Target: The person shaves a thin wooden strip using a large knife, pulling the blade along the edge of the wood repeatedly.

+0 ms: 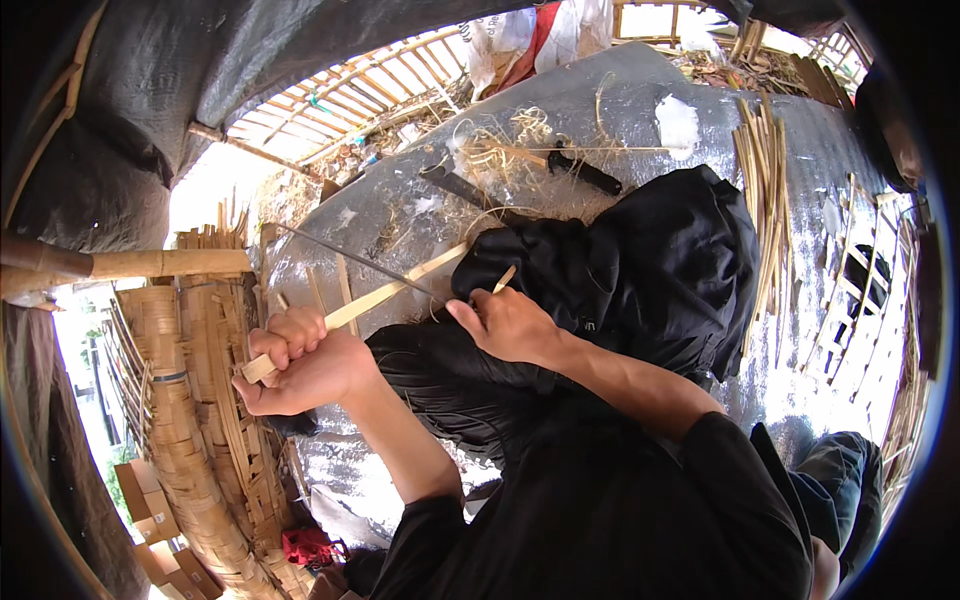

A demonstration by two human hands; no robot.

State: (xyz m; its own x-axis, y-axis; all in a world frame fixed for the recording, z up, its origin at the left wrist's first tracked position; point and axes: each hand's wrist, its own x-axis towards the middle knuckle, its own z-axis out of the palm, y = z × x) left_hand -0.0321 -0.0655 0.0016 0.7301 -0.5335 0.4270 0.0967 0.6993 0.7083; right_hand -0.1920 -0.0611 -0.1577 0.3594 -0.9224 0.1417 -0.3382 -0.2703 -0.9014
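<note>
Shows, left of centre, apparent shaving of strip (380,296) clenched in left hand (310,362), with knife (350,257) gripped in right hand (516,326) at mid-frame, probably calling next for steady stroke.

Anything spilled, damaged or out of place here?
Mainly litter: loose shavings lie strewn across the grey sheet, beside a black-handled tool, rather than gathered up. A white patch to their right stands out; can't tell if it's damage or glare. Nothing odd about the pale strip in the left hand.
</note>
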